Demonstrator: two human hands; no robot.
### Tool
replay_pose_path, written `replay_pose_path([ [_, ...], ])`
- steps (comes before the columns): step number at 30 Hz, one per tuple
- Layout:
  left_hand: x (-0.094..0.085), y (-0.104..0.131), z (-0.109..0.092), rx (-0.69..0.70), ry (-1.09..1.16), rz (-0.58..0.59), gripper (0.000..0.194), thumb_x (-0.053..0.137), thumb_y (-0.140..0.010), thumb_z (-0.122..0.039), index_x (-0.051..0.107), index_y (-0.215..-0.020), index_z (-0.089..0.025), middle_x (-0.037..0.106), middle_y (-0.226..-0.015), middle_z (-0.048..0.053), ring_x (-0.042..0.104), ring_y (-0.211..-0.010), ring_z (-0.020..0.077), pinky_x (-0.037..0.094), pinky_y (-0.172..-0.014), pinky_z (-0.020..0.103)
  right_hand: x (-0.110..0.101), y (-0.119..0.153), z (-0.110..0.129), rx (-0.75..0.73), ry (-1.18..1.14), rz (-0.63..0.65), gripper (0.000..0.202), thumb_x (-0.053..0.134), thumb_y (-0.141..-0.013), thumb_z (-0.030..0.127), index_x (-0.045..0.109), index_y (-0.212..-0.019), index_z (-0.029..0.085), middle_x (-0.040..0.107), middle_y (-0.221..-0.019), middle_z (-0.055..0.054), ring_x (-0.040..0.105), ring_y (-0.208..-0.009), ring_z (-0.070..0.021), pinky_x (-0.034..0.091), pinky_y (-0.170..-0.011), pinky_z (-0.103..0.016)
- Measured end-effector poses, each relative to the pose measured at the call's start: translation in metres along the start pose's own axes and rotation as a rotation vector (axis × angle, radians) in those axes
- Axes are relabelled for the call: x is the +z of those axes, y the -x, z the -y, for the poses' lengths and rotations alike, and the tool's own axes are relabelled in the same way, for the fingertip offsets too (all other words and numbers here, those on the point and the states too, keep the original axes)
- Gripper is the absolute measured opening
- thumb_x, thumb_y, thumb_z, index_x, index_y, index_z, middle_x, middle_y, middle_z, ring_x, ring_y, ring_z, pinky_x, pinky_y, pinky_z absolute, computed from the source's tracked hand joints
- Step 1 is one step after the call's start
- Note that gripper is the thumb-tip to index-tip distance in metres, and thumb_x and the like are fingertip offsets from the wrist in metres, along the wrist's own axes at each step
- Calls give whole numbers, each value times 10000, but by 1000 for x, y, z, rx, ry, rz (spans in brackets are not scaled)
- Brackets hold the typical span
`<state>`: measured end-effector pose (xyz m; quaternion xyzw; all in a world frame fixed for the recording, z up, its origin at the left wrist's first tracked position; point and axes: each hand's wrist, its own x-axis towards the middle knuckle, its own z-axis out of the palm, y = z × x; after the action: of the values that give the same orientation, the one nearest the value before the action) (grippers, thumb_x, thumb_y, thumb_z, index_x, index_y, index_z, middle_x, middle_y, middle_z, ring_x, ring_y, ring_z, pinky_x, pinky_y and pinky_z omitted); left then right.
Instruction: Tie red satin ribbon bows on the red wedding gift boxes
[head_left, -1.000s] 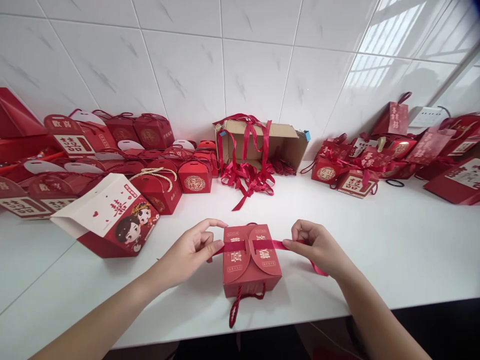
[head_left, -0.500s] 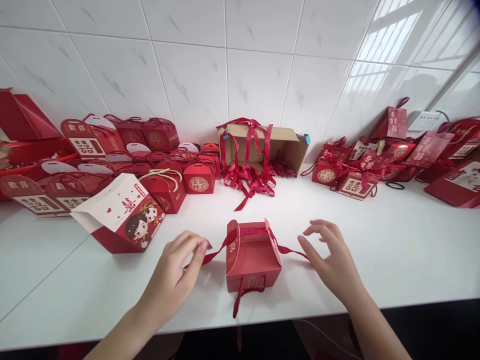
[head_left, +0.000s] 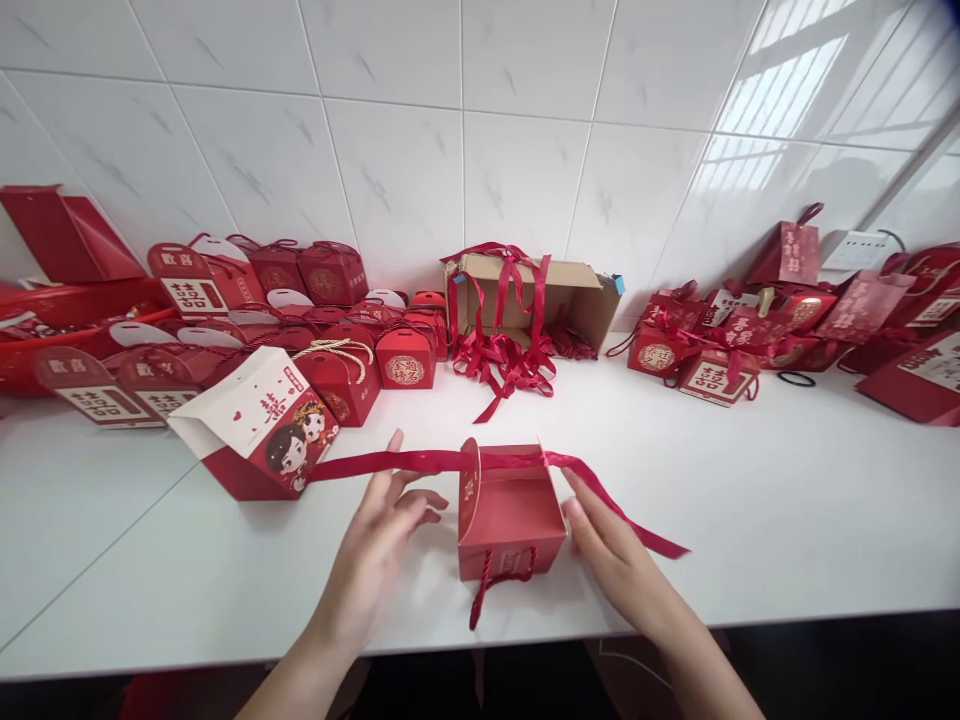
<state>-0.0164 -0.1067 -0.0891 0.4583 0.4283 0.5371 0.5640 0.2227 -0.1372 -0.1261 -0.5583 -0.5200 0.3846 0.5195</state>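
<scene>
A small red gift box (head_left: pixel 512 510) stands upright on the white table, its two side flaps raised and its top open. A twisted cord handle (head_left: pixel 480 590) hangs down its front. Through the flaps runs a red ribbon (head_left: pixel 420 460); one end stretches left as far as the white-and-red box, the other slants down to the right on the table. My left hand (head_left: pixel 382 530) is open left of the gift box, fingers spread just by the ribbon. My right hand (head_left: pixel 611 545) is open at the box's right side, fingertips at or very near its wall.
A larger white-and-red box (head_left: pixel 259 425) stands at left, before rows of red gift boxes (head_left: pixel 405 358). At the back, a cardboard box (head_left: pixel 577 285) has loose red ribbons (head_left: pixel 510 365) draped over and before it. More ribboned boxes (head_left: pixel 716 375) and a black ring (head_left: pixel 796 379) lie at right.
Both hands have moved in toward the gift box. The ribbon's left end now lies out straight to the left, and its right end is spread out toward the lower right.
</scene>
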Motion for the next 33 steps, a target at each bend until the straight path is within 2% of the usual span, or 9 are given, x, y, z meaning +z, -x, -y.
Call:
replay_pose_path([
  [2, 0, -3, -6, -17, 289, -8, 503, 553, -849, -375, 455, -1339, -315, 604, -970, 33, 595, -845, 171, 519, -751, 303, 4, -4, -1, 99, -225, -87, 482, 579, -840, 463, 530, -1294, 310, 649, -1119, -42, 631, -838, -169, 499, -682, -276],
  [5, -2, -9, -14, -2, 463, -111, 387, 532, -872, -383, 588, -1228, -240, 641, -989, 67, 595, -737, 131, 550, -667, 245, 7, -9, 7, 160, -640, -150, 456, 633, -824, 417, 537, -1258, 316, 601, -1199, -29, 609, -974, -153, 514, -722, -238],
  [8, -6, -12, -19, -1, 500, -189, 324, 489, -904, -312, 640, -1157, -176, 659, -888, 79, 586, -651, 108, 555, -616, 204, 7, -15, 17, 238, -1006, -112, 407, 712, -770, 274, 598, -1161, 266, 648, -997, -1, 629, -859, -110, 531, -690, -201],
  [10, -9, -12, -20, -43, 529, -192, 324, 432, -926, -267, 650, -1131, -141, 657, -832, 89, 586, -624, 113, 558, -590, 206, 6, -18, 20, 304, -1175, -114, 304, 729, -738, 209, 648, -1030, 226, 641, -840, 21, 622, -742, -83, 527, -626, -175],
  [12, -11, -12, -21, -110, 581, -192, 335, 382, -935, -223, 663, -1078, -110, 645, -780, 95, 589, -611, 124, 560, -568, 222, 7, -21, 21, 373, -1280, -132, 170, 732, -711, 171, 659, -864, 188, 630, -768, 19, 618, -700, -87, 518, -572, -168],
  [15, -13, -11, -22, -208, 672, -196, 341, 342, -919, -154, 672, -938, -70, 625, -765, 105, 599, -632, 153, 570, -570, 272, 7, -22, 22, 434, -1338, -168, 115, 719, -693, 135, 624, -753, 158, 646, -790, -5, 634, -714, -111, 521, -542, -183],
  [19, -13, -10, -22, -247, 707, -226, 301, 352, -879, -81, 647, -825, -54, 608, -795, 109, 595, -652, 166, 571, -568, 304, 7, -23, 24, 408, -1366, -218, 157, 682, -702, 73, 615, -830, 133, 658, -816, -10, 642, -707, -101, 528, -527, -171],
  [28, -13, -14, -29, -38, 558, -252, 273, 444, -850, -36, 701, -918, -99, 628, -901, 79, 544, -633, 102, 552, -539, 222, 4, -28, 30, 309, -1366, -222, 212, 681, -756, 95, 610, -953, 131, 658, -843, 5, 621, -666, -53, 533, -538, -140],
  [33, -10, -15, -34, 55, 480, -279, 270, 493, -833, -13, 715, -929, -133, 623, -1084, 80, 524, -642, 68, 544, -537, 173, 6, -33, 30, 289, -1352, -215, 166, 708, -757, 132, 619, -894, 161, 644, -824, 26, 614, -676, -46, 520, -535, -128],
])
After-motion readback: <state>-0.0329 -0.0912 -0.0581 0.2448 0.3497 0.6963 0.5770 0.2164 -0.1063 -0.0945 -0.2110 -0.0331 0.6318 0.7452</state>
